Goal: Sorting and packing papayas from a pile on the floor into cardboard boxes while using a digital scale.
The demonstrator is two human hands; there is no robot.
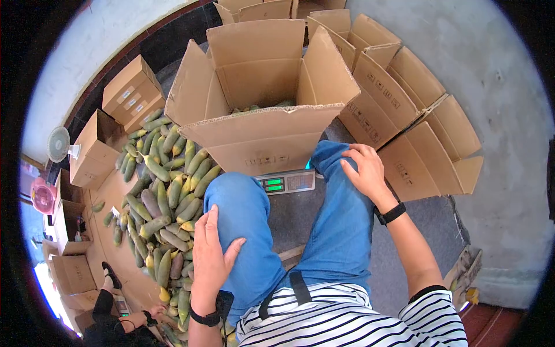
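Note:
My left hand (213, 247) rests on my left thigh, thumb spread from the fingers, holding nothing. Bare too, my right hand (363, 169) lies on my right knee with its fingers apart. Before my knees stands a large open cardboard box (256, 139), its flaps raised. Deep inside it some green vegetables (284, 104) show, mostly hidden by the front wall. At the box's foot, between my knees, a digital scale (290, 182) has a lit green display. To my left spreads a heap of long green vegetables with yellowish ends, apparently radishes (173, 191).
Open cardboard boxes (390, 91) line the right wall. More cartons (97, 152) stand at the left, near a white fan (59, 144) and a pink fan (43, 195). Another person's hand (157, 309) is beside the heap at lower left, near a second scale (121, 305).

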